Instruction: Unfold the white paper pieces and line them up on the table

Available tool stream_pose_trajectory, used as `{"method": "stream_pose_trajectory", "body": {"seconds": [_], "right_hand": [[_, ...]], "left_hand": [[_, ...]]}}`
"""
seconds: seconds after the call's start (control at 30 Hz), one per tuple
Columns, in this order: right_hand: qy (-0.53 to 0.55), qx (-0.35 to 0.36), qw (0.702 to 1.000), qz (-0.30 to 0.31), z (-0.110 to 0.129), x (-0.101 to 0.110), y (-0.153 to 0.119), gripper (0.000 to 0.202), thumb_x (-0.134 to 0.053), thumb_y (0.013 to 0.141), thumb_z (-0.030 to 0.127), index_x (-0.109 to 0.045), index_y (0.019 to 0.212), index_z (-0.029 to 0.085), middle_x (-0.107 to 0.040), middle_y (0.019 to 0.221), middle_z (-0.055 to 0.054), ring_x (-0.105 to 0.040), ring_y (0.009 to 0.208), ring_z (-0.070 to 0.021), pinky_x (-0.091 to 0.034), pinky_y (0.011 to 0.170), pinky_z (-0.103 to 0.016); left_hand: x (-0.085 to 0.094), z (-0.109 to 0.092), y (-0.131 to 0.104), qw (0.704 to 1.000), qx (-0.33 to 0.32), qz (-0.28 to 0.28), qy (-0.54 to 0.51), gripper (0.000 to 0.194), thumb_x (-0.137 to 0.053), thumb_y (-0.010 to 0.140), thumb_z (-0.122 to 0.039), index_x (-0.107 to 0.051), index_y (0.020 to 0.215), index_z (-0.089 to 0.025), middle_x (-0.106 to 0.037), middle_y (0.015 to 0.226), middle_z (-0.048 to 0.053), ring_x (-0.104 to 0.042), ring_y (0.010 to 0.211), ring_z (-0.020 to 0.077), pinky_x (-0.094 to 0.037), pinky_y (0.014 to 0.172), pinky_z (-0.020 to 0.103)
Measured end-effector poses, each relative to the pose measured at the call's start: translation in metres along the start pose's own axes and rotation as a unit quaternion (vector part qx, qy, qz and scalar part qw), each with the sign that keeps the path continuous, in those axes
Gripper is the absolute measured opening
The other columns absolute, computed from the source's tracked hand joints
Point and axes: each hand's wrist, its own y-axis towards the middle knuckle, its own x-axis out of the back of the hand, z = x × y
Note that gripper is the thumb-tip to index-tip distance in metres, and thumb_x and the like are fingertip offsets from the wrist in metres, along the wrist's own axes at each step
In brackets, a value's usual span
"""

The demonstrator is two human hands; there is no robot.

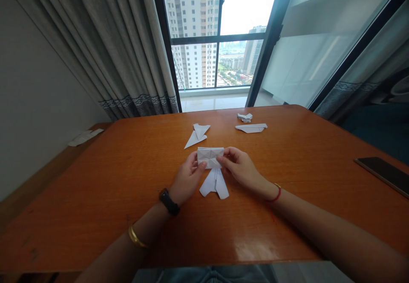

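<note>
Between my hands is a folded white paper rectangle (210, 157) with crossing crease lines. My left hand (188, 176) pinches its left end between thumb and fingers. The right end is gripped by my right hand (241, 168), thumb on the near face. Just below the rectangle, a white folded paper piece with two spread flaps (209, 183) shows over the table; whether it is joined to the rectangle cannot be made out. Beyond my hands lie a pointed folded paper (196, 137), a flat folded paper boat shape (251, 128) and a small crumpled-looking folded paper (245, 117).
The brown wooden table (128, 159) spans the view. A dark phone (383, 172) lies near its right edge. White paper strips (85, 137) rest on a ledge at the left. Behind the table are a grey curtain (128, 40) and a window.
</note>
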Motion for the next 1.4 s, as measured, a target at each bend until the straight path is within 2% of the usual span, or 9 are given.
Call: {"method": "stream_pose_trajectory", "body": {"seconds": [0.1,0.2,0.43,0.63,0.8,0.93,1.03,1.27,1.4], "right_hand": [[-0.088,0.069,0.994,-0.020,-0.003,0.002,0.009,0.011,-0.056,0.086,0.030,-0.059,0.082,0.019,-0.061,0.068,0.001,-0.054,0.061,-0.0142,-0.042,0.058,-0.026],[-0.158,0.134,0.978,-0.016,-0.007,0.000,0.021,0.010,-0.052,0.088,0.022,-0.061,0.087,0.019,-0.064,0.078,-0.002,-0.057,0.070,-0.0157,-0.043,0.066,-0.028],[-0.236,0.133,0.962,0.033,-0.020,-0.009,0.027,0.013,-0.048,0.089,0.017,-0.058,0.080,0.017,-0.064,0.077,-0.003,-0.055,0.068,-0.0158,-0.040,0.063,-0.027],[-0.236,0.132,0.962,0.031,-0.021,-0.009,0.024,0.014,-0.048,0.089,0.017,-0.056,0.078,0.018,-0.062,0.075,-0.002,-0.054,0.067,-0.0157,-0.038,0.062,-0.027],[-0.253,0.128,0.958,0.038,-0.023,-0.009,0.026,0.014,-0.049,0.088,0.014,-0.057,0.077,0.016,-0.062,0.078,-0.004,-0.054,0.071,-0.0164,-0.040,0.065,-0.028],[-0.230,0.140,0.963,0.031,-0.021,-0.009,0.022,0.005,-0.057,0.085,0.019,-0.061,0.086,0.016,-0.060,0.080,-0.003,-0.053,0.072,-0.0160,-0.041,0.066,-0.028],[-0.193,0.139,0.971,0.028,-0.019,-0.008,0.019,0.016,-0.061,0.085,0.027,-0.063,0.098,0.017,-0.061,0.080,-0.002,-0.053,0.070,-0.0152,-0.042,0.064,-0.028],[-0.198,0.130,0.971,0.019,-0.017,-0.007,0.019,0.014,-0.058,0.087,0.028,-0.065,0.082,0.017,-0.062,0.073,-0.001,-0.052,0.066,-0.0148,-0.040,0.062,-0.027],[-0.193,0.138,0.971,0.007,-0.018,-0.007,0.018,0.014,-0.057,0.087,0.029,-0.062,0.080,0.018,-0.061,0.075,-0.001,-0.052,0.067,-0.0147,-0.041,0.063,-0.027]], "left_hand": [[0.014,0.001,0.008,0.971,-0.086,-0.064,0.213,0.022,-0.060,0.085,-0.032,-0.063,0.103,-0.019,-0.065,0.099,0.005,-0.059,0.085,0.0187,-0.048,0.080,0.031],[0.026,0.004,0.017,0.950,-0.096,-0.097,0.279,0.013,-0.059,0.084,-0.027,-0.066,0.089,-0.017,-0.063,0.083,0.003,-0.056,0.071,0.0161,-0.046,0.069,0.027],[0.032,0.019,0.026,0.965,-0.031,-0.065,0.254,0.008,-0.063,0.077,-0.022,-0.068,0.079,-0.017,-0.064,0.076,0.003,-0.055,0.069,0.0170,-0.041,0.064,0.026],[0.027,0.013,0.022,0.959,-0.035,-0.075,0.270,0.006,-0.064,0.075,-0.020,-0.068,0.077,-0.017,-0.060,0.068,0.001,-0.052,0.062,0.0150,-0.038,0.059,0.024],[0.023,0.011,0.019,0.975,0.015,-0.032,0.219,0.005,-0.061,0.076,-0.020,-0.065,0.077,-0.016,-0.060,0.063,-0.001,-0.052,0.057,0.0142,-0.038,0.056,0.024],[0.022,0.011,0.017,0.975,0.010,-0.039,0.218,0.006,-0.060,0.076,-0.021,-0.064,0.076,-0.016,-0.060,0.066,0.000,-0.053,0.060,0.0147,-0.039,0.057,0.024],[0.022,0.010,0.014,0.971,0.010,-0.029,0.235,0.007,-0.061,0.076,-0.021,-0.062,0.071,-0.017,-0.058,0.064,-0.001,-0.051,0.058,0.0138,-0.037,0.055,0.024],[0.017,0.002,0.010,0.979,-0.024,-0.050,0.194,0.022,-0.068,0.076,-0.032,-0.068,0.093,-0.018,-0.057,0.067,-0.001,-0.050,0.061,0.0141,-0.040,0.059,0.024],[0.016,-0.001,0.009,0.985,-0.033,-0.077,0.151,0.019,-0.065,0.080,-0.036,-0.068,0.081,-0.017,-0.062,0.069,0.002,-0.056,0.063,0.0159,-0.043,0.059,0.025]]}}
